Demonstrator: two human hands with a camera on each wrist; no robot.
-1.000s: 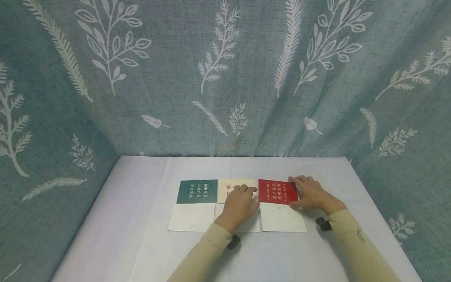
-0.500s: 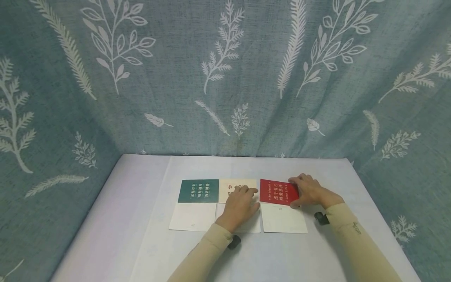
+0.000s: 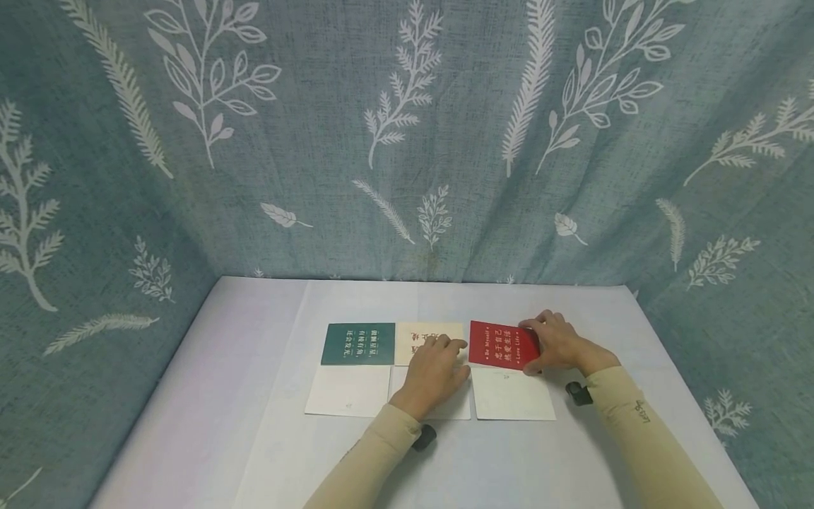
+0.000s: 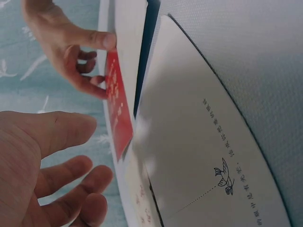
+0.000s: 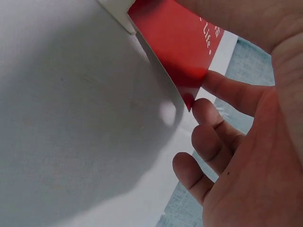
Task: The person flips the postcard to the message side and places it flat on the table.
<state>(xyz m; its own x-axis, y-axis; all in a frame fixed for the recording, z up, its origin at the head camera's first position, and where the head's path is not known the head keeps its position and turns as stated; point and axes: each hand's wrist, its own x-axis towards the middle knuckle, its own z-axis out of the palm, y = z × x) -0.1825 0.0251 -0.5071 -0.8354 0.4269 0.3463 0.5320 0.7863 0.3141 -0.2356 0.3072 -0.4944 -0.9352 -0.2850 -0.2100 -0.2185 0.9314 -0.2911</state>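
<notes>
My right hand (image 3: 559,346) grips the red card (image 3: 502,345), printed with pale lettering, at its right end. In the right wrist view, the index fingertip touches one edge of the red card (image 5: 175,52), and the corner stands slightly off the white surface. My left hand (image 3: 432,378) hovers over the cream card (image 3: 405,348) and the white page below it, fingers loosely bent and holding nothing. The left wrist view shows my left hand (image 4: 52,165) apart from a white page (image 4: 189,127) with a small bird drawing.
A green card (image 3: 358,344) with white lettering lies left of the cream one. Below the cards lie white pages, one at the left (image 3: 347,391) and one at the right (image 3: 514,396). Leaf-patterned curtain (image 3: 407,141) encloses the white table (image 3: 191,438) at the back and sides.
The red card's right end has lifted and tilted slightly in my right hand, which has shifted a little. My left hand stays nearly where it was. The whole view has shifted slightly.
</notes>
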